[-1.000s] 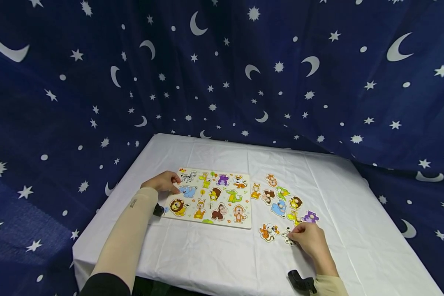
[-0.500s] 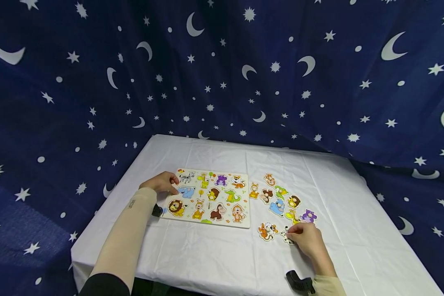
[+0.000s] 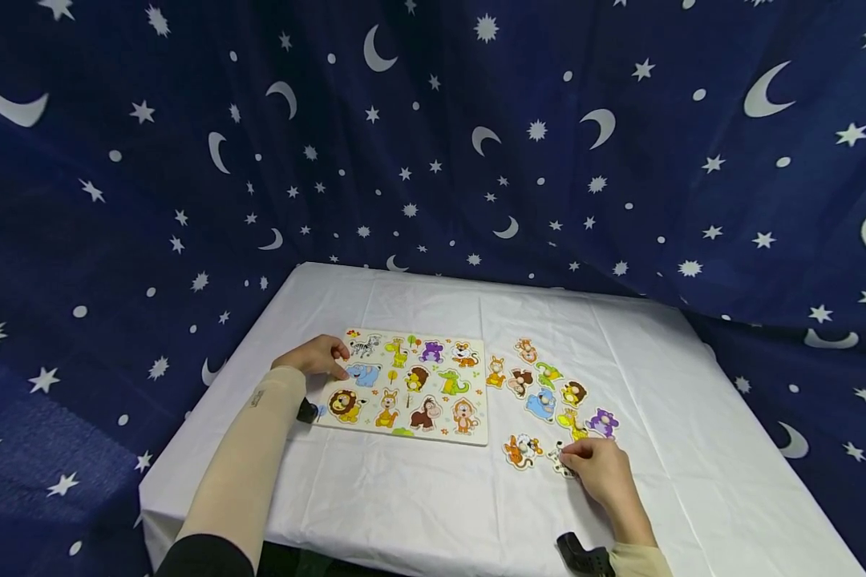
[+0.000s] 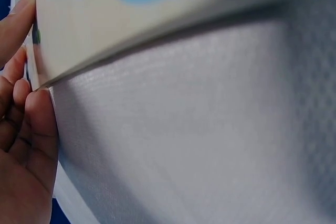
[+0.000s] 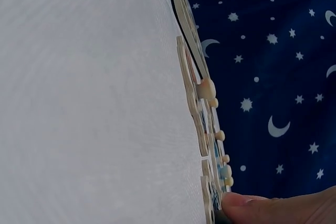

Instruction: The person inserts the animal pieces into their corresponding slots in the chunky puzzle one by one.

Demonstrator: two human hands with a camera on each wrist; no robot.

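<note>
A wooden puzzle board [image 3: 404,433] printed with animals lies on the white tablecloth. My left hand [image 3: 316,356] holds its left edge; in the left wrist view the thumb [image 4: 18,22] is on the board's face and the other fingertips are at its side. To the right of the board, my right hand [image 3: 602,469] pinches a zebra puzzle piece [image 3: 558,461], partly hidden by the fingers. In the right wrist view the thumb [image 5: 252,208] is at this piece, low over the cloth. A tiger piece [image 3: 522,451] lies just left of it.
Several knobbed animal pieces lie loosely grouped beyond the right hand, among them an elephant piece [image 3: 541,405], a giraffe piece [image 3: 570,422], a purple piece [image 3: 602,421] and a kangaroo piece [image 3: 495,373]. A dark blue curtain [image 3: 433,144] with moons and stars hangs behind the table [image 3: 404,501].
</note>
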